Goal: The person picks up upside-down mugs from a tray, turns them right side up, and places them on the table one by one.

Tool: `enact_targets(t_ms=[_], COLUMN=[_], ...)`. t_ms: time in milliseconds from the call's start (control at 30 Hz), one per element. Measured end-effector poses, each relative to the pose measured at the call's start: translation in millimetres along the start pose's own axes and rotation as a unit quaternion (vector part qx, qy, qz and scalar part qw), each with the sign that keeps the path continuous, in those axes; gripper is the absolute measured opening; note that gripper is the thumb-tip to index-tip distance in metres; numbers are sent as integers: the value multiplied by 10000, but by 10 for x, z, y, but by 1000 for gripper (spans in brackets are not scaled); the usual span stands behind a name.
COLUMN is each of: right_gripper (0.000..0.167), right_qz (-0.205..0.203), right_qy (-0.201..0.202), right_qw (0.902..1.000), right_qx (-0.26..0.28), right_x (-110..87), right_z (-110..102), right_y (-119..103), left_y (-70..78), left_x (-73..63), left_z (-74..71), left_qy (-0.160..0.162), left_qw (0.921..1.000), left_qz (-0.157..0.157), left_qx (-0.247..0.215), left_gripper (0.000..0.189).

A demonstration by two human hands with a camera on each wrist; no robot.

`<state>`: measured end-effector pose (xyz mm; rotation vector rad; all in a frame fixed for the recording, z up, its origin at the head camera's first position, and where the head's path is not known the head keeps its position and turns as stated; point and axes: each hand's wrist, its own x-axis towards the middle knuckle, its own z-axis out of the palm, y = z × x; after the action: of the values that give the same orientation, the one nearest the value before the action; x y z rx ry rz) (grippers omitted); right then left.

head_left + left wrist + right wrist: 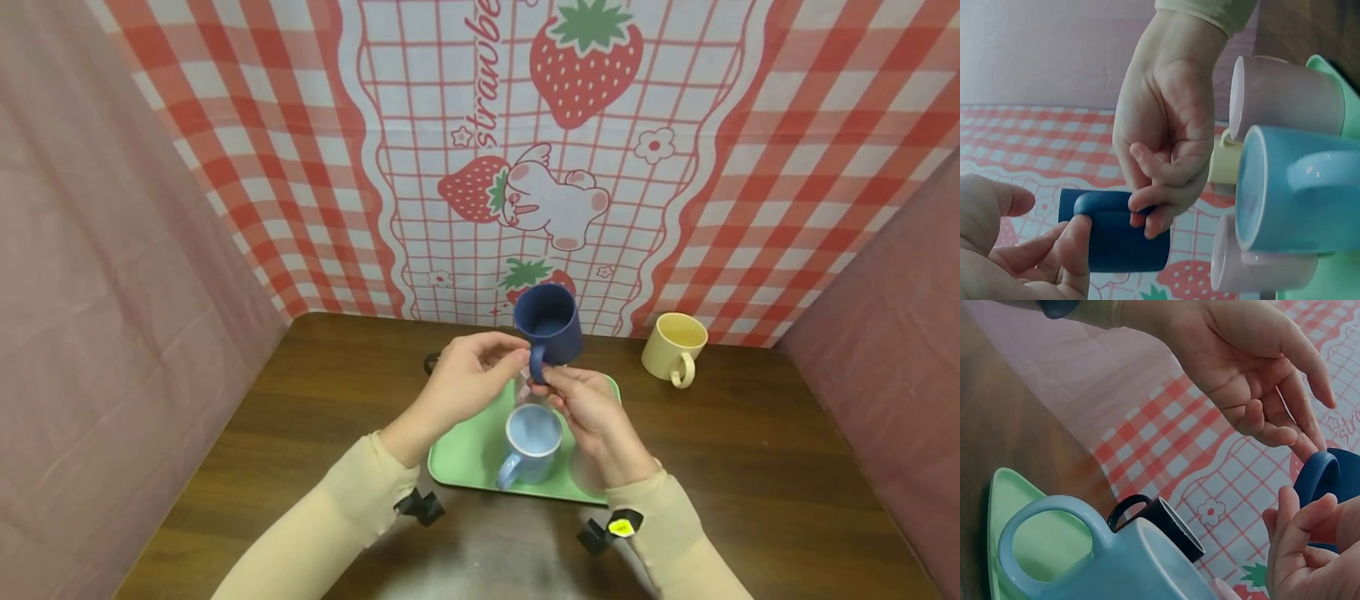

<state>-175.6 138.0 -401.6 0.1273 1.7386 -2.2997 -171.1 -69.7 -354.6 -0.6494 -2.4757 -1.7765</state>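
Note:
A dark blue mug (558, 333) is held up over the far side of a green tray (465, 454). My right hand (596, 412) pinches its handle, fingers curled in the left wrist view. My left hand (468, 375) meets the mug from the other side; in the right wrist view its fingertips touch the mug beside the handle while the thumb stands apart. Below the hands, a light blue mug (536, 433) sits upright on the tray. Two pink mugs (1291, 97) flank it in the left wrist view; my right hand partly hides them from the head camera.
A yellow mug (675, 346) stands at the back right of the wooden table (750, 467). Behind my left hand a black mug (1166, 528) shows mostly in the right wrist view. A strawberry-print cloth (292, 167) hangs along the back, with pink curtains (112, 250) at both sides.

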Motion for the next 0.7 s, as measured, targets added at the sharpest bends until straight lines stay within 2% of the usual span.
enact_targets(t_ms=[133,300,500,700], right_gripper=[32,34,35,37], right_qz=[-39,-163,-268,-269], right_qy=[81,91,106,-98], right_qw=[9999,9997,9994,9994], right_qx=[-80,-155,-179,-186], right_x=[0,-2,0,-20], right_z=[5,13,43,71], right_y=[6,3,25,23], left_y=[-9,-6,-19,-4], left_x=[24,55,69,43], left_z=[68,122,179,245], left_qy=[147,158,-51,-175], left_qw=[9997,9977,9924,9843], left_qz=[-55,-341,-734,-1125], left_qx=[-178,-569,-982,-1345], left_gripper=[23,23,23,28])
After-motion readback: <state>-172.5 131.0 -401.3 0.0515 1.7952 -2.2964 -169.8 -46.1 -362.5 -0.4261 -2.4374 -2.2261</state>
